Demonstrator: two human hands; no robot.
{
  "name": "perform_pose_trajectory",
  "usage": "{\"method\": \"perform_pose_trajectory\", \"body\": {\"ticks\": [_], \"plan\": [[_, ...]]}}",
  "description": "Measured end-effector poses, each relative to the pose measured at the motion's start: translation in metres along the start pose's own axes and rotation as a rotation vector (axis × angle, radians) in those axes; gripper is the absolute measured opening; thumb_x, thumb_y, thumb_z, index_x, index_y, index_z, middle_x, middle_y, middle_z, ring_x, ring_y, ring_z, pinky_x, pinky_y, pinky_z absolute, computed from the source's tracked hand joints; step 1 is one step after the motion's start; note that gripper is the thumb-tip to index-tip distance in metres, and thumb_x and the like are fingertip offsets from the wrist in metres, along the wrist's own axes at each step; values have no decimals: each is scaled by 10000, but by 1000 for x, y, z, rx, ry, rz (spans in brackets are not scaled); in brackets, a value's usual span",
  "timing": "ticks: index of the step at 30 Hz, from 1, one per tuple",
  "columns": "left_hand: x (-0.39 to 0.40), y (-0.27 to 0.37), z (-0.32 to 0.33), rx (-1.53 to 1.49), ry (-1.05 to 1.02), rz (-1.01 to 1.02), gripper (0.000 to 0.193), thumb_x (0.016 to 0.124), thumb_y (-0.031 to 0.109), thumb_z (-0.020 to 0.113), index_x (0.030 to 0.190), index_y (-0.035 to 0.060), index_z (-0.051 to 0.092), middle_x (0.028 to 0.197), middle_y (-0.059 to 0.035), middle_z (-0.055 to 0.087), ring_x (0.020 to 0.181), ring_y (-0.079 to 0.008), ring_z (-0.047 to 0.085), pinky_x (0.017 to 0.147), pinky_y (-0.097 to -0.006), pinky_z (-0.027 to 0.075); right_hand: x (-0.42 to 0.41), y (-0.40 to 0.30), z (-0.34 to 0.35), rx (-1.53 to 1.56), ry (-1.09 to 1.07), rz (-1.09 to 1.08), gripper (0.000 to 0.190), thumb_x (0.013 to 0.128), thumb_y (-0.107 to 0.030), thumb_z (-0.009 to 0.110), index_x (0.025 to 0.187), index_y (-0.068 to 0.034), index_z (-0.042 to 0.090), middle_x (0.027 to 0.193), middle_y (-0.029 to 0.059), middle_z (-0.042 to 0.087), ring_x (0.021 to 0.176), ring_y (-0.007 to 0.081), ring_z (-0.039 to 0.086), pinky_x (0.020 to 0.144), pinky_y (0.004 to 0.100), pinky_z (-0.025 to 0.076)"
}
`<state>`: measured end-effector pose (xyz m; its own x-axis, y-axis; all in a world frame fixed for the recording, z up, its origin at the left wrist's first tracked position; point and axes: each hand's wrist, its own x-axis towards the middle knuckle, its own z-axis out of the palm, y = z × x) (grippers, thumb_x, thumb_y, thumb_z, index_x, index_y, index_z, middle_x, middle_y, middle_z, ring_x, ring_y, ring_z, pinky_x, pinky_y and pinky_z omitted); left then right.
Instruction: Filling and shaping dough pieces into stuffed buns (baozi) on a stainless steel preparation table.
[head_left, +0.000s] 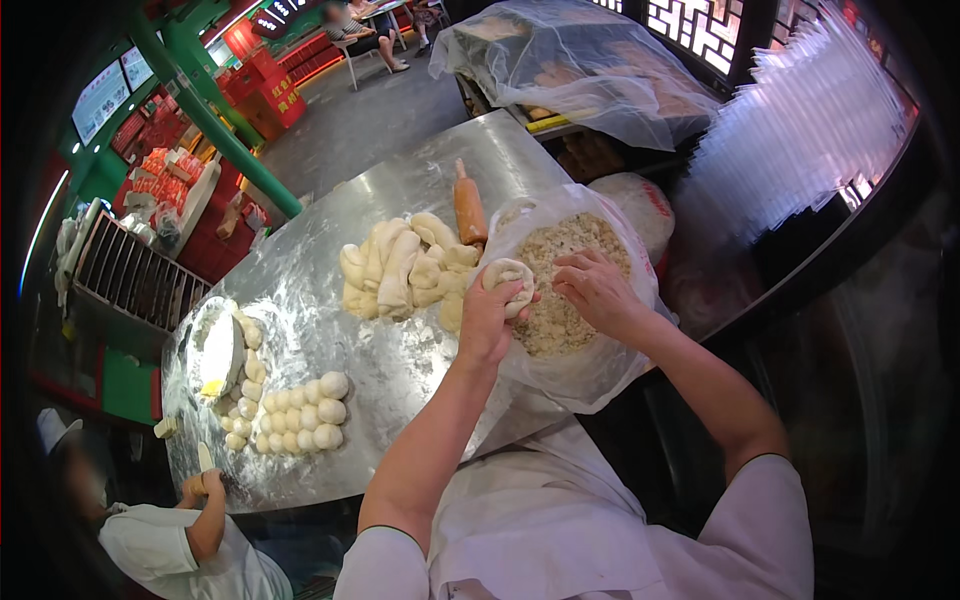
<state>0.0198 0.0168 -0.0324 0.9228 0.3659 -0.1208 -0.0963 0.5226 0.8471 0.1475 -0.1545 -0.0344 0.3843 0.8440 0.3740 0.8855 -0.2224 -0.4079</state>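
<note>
My left hand (486, 315) holds a cupped piece of dough (510, 283), its open side turned up towards me. Crumbly pale filling (559, 322) lies in a container lined with a clear plastic bag (577, 386), and my right hand (596, 289) is over it with fingertips at the crumbs. Whether those fingers pinch any filling cannot be made out. Just left of my left hand lies a heap of thick dough strips (397, 266). Beyond it a wooden rolling pin (469, 210) rests on the steel table (360, 352).
Rows of dough balls (304, 416) sit on the floured table near a white bowl (217, 352). At the lower left a co-worker (195, 532) handles a stick-like tool. A plastic-covered stand (570, 67) is beyond the far edge, and a slatted rack (135, 270) stands left.
</note>
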Motion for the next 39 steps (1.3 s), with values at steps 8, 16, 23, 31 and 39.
{"method": "perform_pose_trajectory", "body": {"ticks": [8, 16, 23, 31, 39], "plan": [[-13, 5, 25, -348, -95, -175, 316, 1009, 254, 569, 1248, 49, 539, 1101, -68, 633, 924, -154, 650, 652, -267, 526, -1, -34, -8, -57, 6, 26, 933, 786, -415, 775, 1486, -10, 310, 1523, 184, 364, 1439, 362, 303, 1157, 480, 285], [-12, 1, 31, -44, -96, -85, 368, 1058, 311, 475, 1325, 60, 506, 1189, -32, 614, 1007, -126, 618, 875, -304, 495, 5, -37, 3, 421, 70, 42, 684, 866, -250, 721, 1388, 25, 375, 1470, 240, 406, 1391, 384, 369, 1137, 434, 321], [-19, 7, 26, 54, -191, -140, 365, 1055, 280, 469, 1331, 44, 511, 1143, -34, 615, 1039, -129, 608, 927, -287, 476, 9, -43, -8, 422, 18, 15, 573, 905, -191, 668, 1373, 14, 409, 1438, 246, 444, 1339, 381, 432, 1117, 419, 345], [-19, 2, 33, 391, -32, -122, 295, 995, 181, 515, 1253, 46, 563, 1169, -49, 608, 1018, -132, 618, 911, -295, 491, 11, -51, 2, 354, 208, 34, 247, 929, -101, 586, 1158, -24, 533, 1144, 183, 640, 1086, 366, 610, 946, 416, 478], [-30, 11, 33, -129, -198, -169, 443, 1079, 396, 364, 1293, 26, 482, 1169, -98, 611, 1011, -198, 633, 929, -364, 519, 6, -58, -1, 99, 310, -199, 332, 875, -185, 657, 1145, -21, 555, 1054, 166, 634, 927, 372, 630, 811, 447, 492]]}}
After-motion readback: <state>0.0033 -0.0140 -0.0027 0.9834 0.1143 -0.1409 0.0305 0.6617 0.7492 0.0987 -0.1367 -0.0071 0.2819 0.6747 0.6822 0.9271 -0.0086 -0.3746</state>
